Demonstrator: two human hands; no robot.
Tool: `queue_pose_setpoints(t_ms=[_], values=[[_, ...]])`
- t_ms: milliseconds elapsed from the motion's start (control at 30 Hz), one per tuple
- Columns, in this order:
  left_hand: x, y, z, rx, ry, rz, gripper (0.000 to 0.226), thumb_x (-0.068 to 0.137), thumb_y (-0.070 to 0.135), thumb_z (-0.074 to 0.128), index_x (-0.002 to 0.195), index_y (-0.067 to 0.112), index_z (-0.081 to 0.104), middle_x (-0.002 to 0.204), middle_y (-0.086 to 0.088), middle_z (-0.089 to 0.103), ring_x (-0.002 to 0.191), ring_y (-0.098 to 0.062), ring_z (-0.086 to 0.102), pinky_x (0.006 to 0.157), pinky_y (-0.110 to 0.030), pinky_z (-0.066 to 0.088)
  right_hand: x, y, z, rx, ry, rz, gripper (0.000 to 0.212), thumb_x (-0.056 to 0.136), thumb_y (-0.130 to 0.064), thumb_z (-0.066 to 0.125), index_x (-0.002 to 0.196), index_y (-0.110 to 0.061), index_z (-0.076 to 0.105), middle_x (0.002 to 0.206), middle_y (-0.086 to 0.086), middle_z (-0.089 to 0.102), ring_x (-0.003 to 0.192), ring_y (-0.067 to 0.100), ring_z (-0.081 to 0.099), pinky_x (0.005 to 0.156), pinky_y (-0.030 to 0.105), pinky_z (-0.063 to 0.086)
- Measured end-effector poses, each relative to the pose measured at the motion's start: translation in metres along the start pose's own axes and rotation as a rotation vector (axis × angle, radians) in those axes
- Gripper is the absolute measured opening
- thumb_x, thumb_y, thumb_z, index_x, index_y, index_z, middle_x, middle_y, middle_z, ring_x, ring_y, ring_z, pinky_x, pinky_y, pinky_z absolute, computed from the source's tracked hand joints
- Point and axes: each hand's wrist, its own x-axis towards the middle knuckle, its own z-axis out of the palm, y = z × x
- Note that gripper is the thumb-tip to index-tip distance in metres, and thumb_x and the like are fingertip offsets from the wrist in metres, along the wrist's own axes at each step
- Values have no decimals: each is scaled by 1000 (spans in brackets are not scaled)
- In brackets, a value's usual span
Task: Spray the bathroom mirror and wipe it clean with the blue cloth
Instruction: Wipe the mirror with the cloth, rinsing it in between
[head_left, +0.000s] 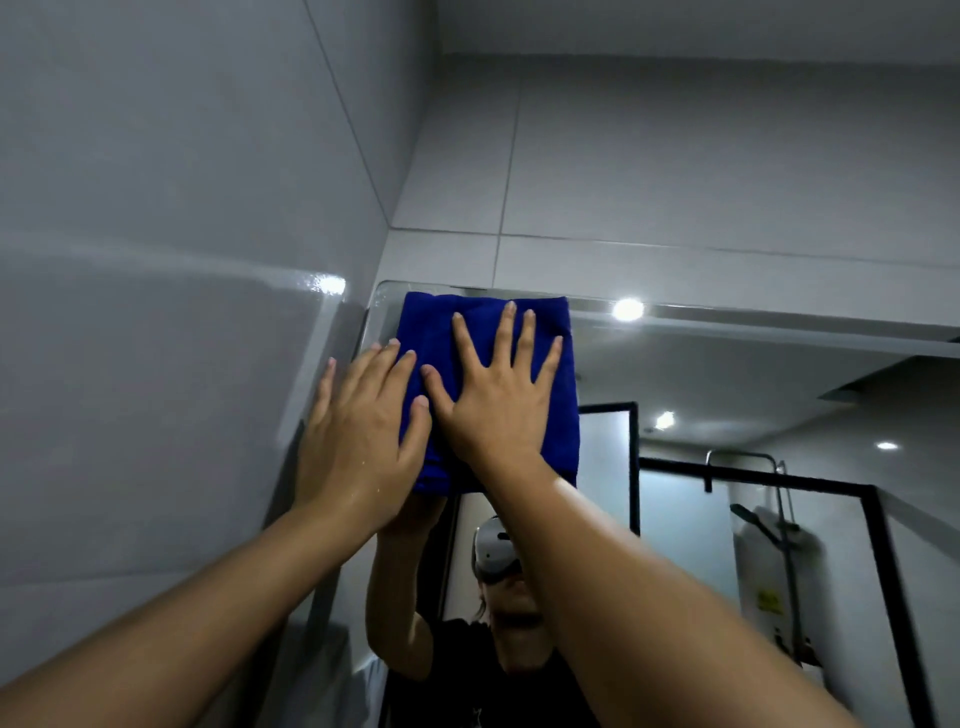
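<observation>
A folded blue cloth (556, 384) lies flat against the top left corner of the bathroom mirror (727, 395). My right hand (493, 400) presses on its middle with fingers spread and straight. My left hand (358, 436) lies flat beside it, fingers straight, its thumb and fingertips touching the cloth's left edge. Both arms reach upward from the bottom of the view. No spray bottle is in view.
A grey tiled side wall (156, 312) stands close on the left, meeting the mirror's edge. Tiled wall (675, 182) runs above the mirror. The mirror reflects a person, a black-framed glass shower screen (779, 478) and ceiling lights.
</observation>
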Motion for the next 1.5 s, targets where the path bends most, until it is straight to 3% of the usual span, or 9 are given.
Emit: queue_pose_setpoints(t_ms=[400,733,867,967,1067,1167,1267,1400,1500], values=[[-9,-6,-6,62,-45,31,60,95,39,24,145,10,40,151,-8,41,143,-21,31,120,-44,13,-56,15,4,40,-38,-97,70,92,-70,17,153,-40,-1,162,11,-11,148,30,-15,116,54,-12],[10,-10,-15,99,1,102,59,96,39,23,144,12,41,151,-6,41,143,-18,31,119,-40,10,10,-4,-2,28,19,139,71,93,-68,13,153,-36,-5,161,16,-12,147,35,-16,115,59,-11],[13,-10,-15,87,34,128,54,97,35,28,142,10,44,149,-7,43,142,-19,32,119,-40,11,2,-23,2,13,-15,63,70,94,-63,15,152,-35,-12,159,17,-19,146,36,-20,115,60,-10],[9,-9,-11,88,30,126,54,96,33,31,142,10,45,150,-7,43,143,-19,31,119,-40,10,-20,-39,8,-20,-39,-52,73,98,-53,28,148,-32,-21,158,17,-22,145,37,-21,116,61,-6],[2,-9,-8,89,6,129,53,95,31,33,142,10,44,150,-8,43,143,-20,32,119,-42,11,-44,-50,15,-34,-77,-78,81,99,-44,37,142,-18,-27,157,18,-25,145,37,-23,116,59,-5],[-5,-7,-8,97,-23,134,52,96,31,32,142,9,45,149,-8,43,142,-20,32,119,-42,10,-69,-52,20,-40,-79,-87,87,97,-45,40,143,-9,-25,156,18,-27,144,36,-26,116,58,-9],[-8,-2,-8,92,-50,110,54,96,32,30,143,8,43,151,-8,40,144,-19,28,120,-41,6,-90,-49,21,42,-87,-124,88,95,-54,35,139,-11,-29,159,16,-21,145,33,-25,115,56,-14],[-10,5,-10,102,-51,96,55,97,34,29,144,9,41,153,-8,37,145,-20,26,120,-40,6,-114,-31,23,90,-58,-151,82,90,-63,34,153,-26,-3,162,13,0,149,31,-9,117,53,-9],[-14,6,-10,92,-65,85,56,98,36,28,146,10,39,153,-8,36,145,-20,25,121,-41,6,-123,-13,21,81,-54,-121,74,91,-66,31,153,-35,10,162,13,3,150,31,-5,117,55,-4]])
